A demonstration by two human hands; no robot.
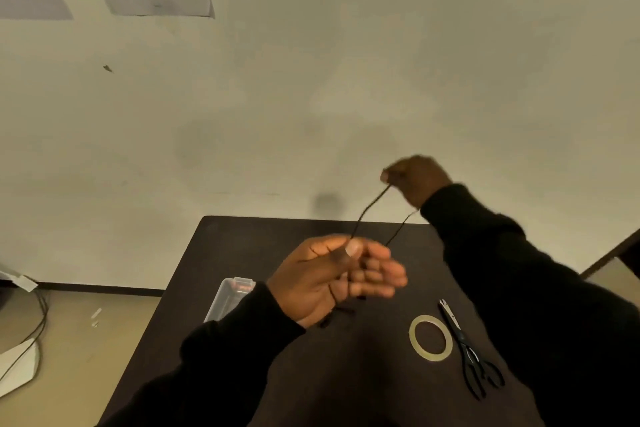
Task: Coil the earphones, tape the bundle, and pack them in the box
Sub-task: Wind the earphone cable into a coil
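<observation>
Earphone cord point(363, 215) stretches between raised right hand point(417, 178) and, seemingly pinching, left hand point(332, 274).

Thin black earphone cable point(367, 211), raised above the table, two strands running from 1 o'clock down to centre | tape roll point(430, 338), flat ring, 4 o'clock | clear plastic box point(227, 298), open, 8 o'clock
</observation>
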